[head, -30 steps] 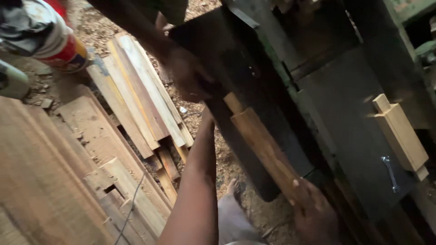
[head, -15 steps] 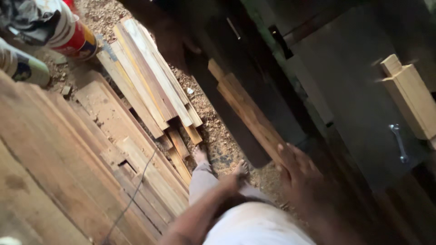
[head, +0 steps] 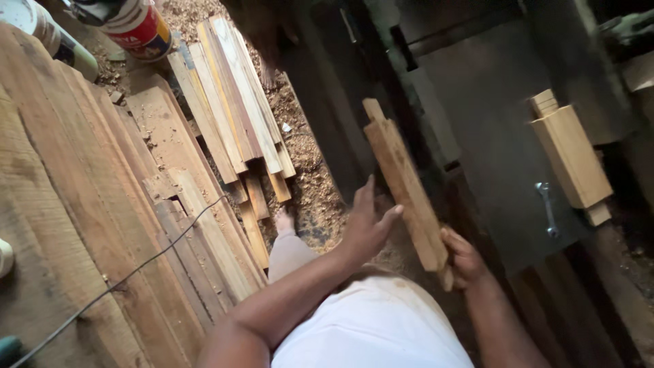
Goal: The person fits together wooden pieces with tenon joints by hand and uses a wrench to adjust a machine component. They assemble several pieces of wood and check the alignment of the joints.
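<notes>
Right hand (head: 466,259) closed around the lower end of a narrow wooden board (head: 405,184), board tilted up and away over the dark machine table (head: 497,157); left hand (head: 368,228) open, fingers spread, just beside the board's left edge; wooden block (head: 572,157) and a small wrench (head: 547,208) lie on the table; stack of planks (head: 231,116) on the sawdust floor (head: 306,163); paint can (head: 139,27) above them.

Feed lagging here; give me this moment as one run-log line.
right hand: grips plank low end | left hand: open, beside plank | machine table: block, wrench
</notes>
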